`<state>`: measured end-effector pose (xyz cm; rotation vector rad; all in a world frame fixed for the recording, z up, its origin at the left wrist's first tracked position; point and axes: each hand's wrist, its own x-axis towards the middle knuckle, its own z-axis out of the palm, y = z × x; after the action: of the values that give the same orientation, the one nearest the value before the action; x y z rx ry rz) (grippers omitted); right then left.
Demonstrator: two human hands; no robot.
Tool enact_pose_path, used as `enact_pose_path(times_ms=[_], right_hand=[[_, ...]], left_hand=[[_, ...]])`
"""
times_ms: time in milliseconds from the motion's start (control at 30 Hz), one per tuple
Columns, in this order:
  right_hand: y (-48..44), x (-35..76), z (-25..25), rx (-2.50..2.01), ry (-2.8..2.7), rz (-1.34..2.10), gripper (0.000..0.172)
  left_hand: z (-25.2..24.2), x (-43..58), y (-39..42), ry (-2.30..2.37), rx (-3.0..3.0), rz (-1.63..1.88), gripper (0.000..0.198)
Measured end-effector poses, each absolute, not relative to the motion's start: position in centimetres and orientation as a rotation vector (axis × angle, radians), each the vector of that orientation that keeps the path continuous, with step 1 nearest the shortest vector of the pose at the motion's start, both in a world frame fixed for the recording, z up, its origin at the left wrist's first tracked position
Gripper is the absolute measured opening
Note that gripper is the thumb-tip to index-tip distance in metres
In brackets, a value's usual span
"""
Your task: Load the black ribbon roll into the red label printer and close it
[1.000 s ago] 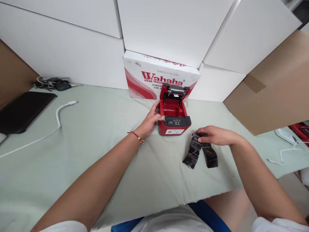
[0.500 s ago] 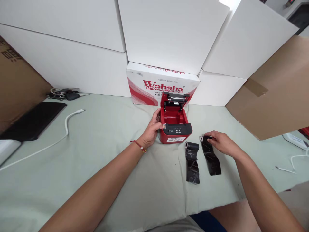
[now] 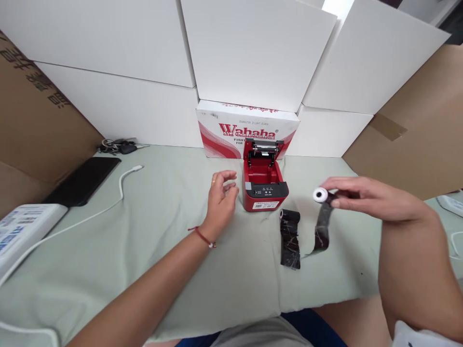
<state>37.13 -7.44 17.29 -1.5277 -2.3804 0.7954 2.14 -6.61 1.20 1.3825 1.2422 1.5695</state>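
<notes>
A small red and black printer (image 3: 265, 192) stands on the cloth with its lid raised and its red inner bay showing. Just left of it is my left hand (image 3: 222, 202), off the printer, fingers bent and apart with nothing in them. My right hand (image 3: 356, 195) pinches a roll of black paper (image 3: 320, 195) above the cloth, its white end facing left. The loose strip of that roll hangs down, its tip near the cloth. A second black paper roll (image 3: 290, 215) lies in front of the printer, its creased strip pointing toward me.
Behind the printer stands a Wahaha carton (image 3: 249, 120) against white boxes (image 3: 119, 101). To the left are keys (image 3: 121, 145), a black flat slab (image 3: 85, 180), a white cable (image 3: 122, 190) and a white power strip (image 3: 31, 231). A cardboard panel (image 3: 408, 130) borders the right.
My left hand has let go of the printer and moved slightly left. My right hand has lifted the right-hand black paper roll off the cloth, so its strip now hangs.
</notes>
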Motion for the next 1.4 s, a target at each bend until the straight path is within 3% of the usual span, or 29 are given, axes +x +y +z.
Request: enact_pose_path(times_ms=[67, 133, 267, 367, 467, 733, 867, 933, 1167, 1400], right_hand=[[-6.3, 33.9, 17.4, -1.405, -2.405, 0.971, 0.047], [-4.8, 30.1, 16.5, -1.501, -2.394, 0.792, 0.042], [-2.0, 23.4, 13.8, -1.812, -2.521, 0.216, 0.043], [-0.9, 20.7, 12.3, -1.903, -2.539, 0.118, 0.043], [-0.1, 19.7, 11.5, -1.945, -2.573, 0.104, 0.040], [2.4, 19.1, 10.7, -2.006, -2.548, 0.195, 0.040], [1.2, 19.1, 11.3, -1.845, -2.574, 0.259, 0.045], [0.0, 19.3, 12.0, -1.699, -2.571, 0.305, 0.039], [2.2, 20.8, 12.1, -1.184, -2.086, -0.232, 0.047], [2.8, 22.8, 10.2, -1.278, -2.279, -0.120, 0.046]], left_hand=[[0.8, 2.8, -8.0, 1.323, 1.545, 1.624, 0.020], [0.2, 3.4, -9.2, 1.331, 1.795, 1.647, 0.025], [-0.9, 4.2, -10.4, 1.240, 2.316, 1.637, 0.057], [-1.5, 4.5, -10.5, 1.100, 2.529, 1.516, 0.083], [-1.8, 4.7, -10.4, 1.062, 2.581, 1.369, 0.092], [-2.1, 4.9, -10.7, 1.024, 2.551, 1.266, 0.089], [-1.9, 5.0, -10.8, 1.062, 2.573, 1.256, 0.089], [-1.8, 5.1, -11.0, 1.083, 2.590, 1.267, 0.088], [-1.0, 5.4, -11.4, 1.225, 2.735, 1.390, 0.071], [-0.6, 5.1, -11.4, 1.189, 2.759, 1.402, 0.065]])
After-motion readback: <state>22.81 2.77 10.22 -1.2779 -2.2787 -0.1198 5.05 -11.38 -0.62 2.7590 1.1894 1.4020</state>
